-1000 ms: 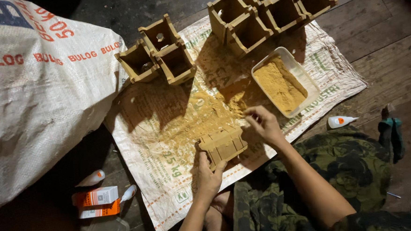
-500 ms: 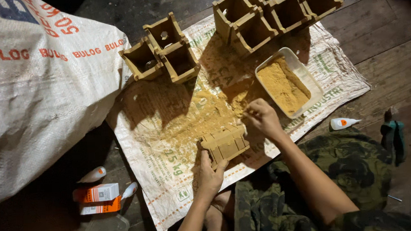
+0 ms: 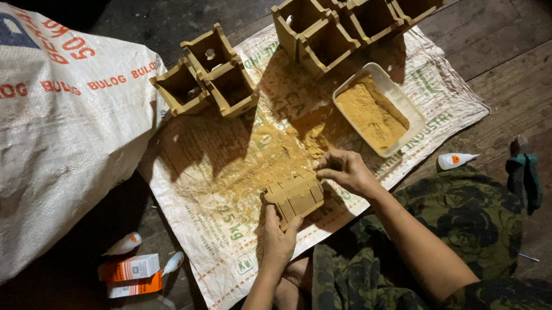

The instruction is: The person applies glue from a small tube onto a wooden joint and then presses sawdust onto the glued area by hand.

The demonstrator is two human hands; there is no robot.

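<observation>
My left hand point(image 3: 278, 239) grips the near edge of a small slatted wooden piece point(image 3: 296, 196) lying on a woven sack mat point(image 3: 215, 196) dusted with yellow sawdust point(image 3: 270, 155). My right hand point(image 3: 346, 171) rests at the piece's far right corner, fingertips pinched together on its top edge. A white tray of sawdust point(image 3: 377, 109) sits just beyond my right hand.
Three open wooden boxes point(image 3: 206, 77) stand at the mat's upper left, several more point(image 3: 350, 16) at the top. A large white sack point(image 3: 48, 135) fills the left. Glue bottles and orange boxes point(image 3: 134, 269) lie lower left, another glue bottle point(image 3: 456, 160) and a green tool point(image 3: 524, 173) right.
My right hand has shifted slightly along the top edge of the wooden piece. My left hand keeps its hold. The camera view has drifted a little.
</observation>
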